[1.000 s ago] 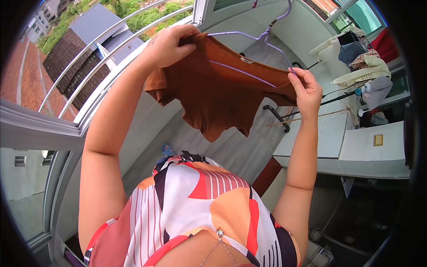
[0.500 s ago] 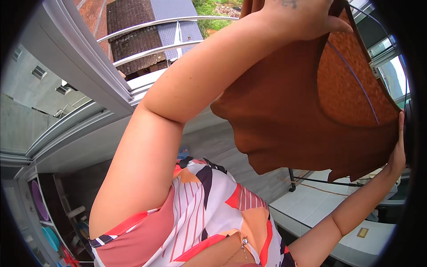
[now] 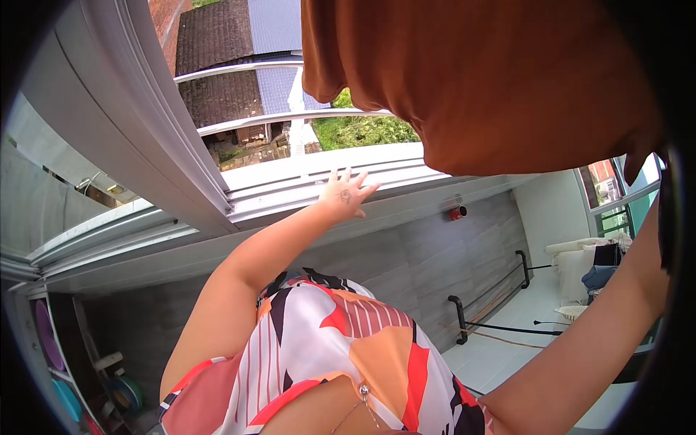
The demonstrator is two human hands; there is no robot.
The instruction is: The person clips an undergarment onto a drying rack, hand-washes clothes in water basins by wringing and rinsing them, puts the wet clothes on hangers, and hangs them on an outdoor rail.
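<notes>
A brown garment (image 3: 471, 80) hangs across the upper right of the head view, its wavy lower edge above the floor and partly over the window opening. My left hand (image 3: 342, 197) is open with its fingers spread, empty, at the white window sill (image 3: 290, 174); I cannot tell whether it touches the sill. The garment's edge is up and to the right of that hand. My right forearm (image 3: 587, 333) reaches up along the right side, and its hand is lost beyond the dark edge of the view.
A metal railing (image 3: 254, 123) runs outside the window, with roofs and greenery below. Black pipe-like bars (image 3: 458, 319) stand by a white tiled surface (image 3: 500, 355) holding piled cloth (image 3: 576, 272). A small red can-like object (image 3: 457, 212) is near the wall. Shelves (image 3: 69, 341) stand at lower left.
My left hand has let go of the brown garment and come down to the sill. The garment has shifted up, and my right hand has left the view at the right edge.
</notes>
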